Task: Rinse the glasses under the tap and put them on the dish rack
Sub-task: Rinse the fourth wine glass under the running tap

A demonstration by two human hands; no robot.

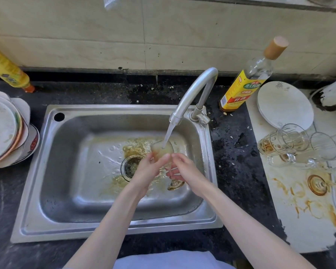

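Note:
A stemmed glass (161, 149) is held over the steel sink (70, 216), its bowl under the running stream from the tap (194, 88). My left hand (150, 168) grips the bowl from the left. My right hand (182, 169) holds it from the right, near the stem; the foot (176, 184) shows below my fingers. Brownish water runs over the sink floor around the drain (131, 166). Several dirty glasses (285, 141) lie on their sides on a white board (291, 220) to the right, and one stemmed glass (318, 184) lies in a brown spill.
A stack of plates (6, 129) sits left of the sink, with a yellow bottle (6, 68) behind it. A cooking-wine bottle (246, 82) stands right of the tap. A white plate (285, 104) lies behind the glasses. The counter is dark stone.

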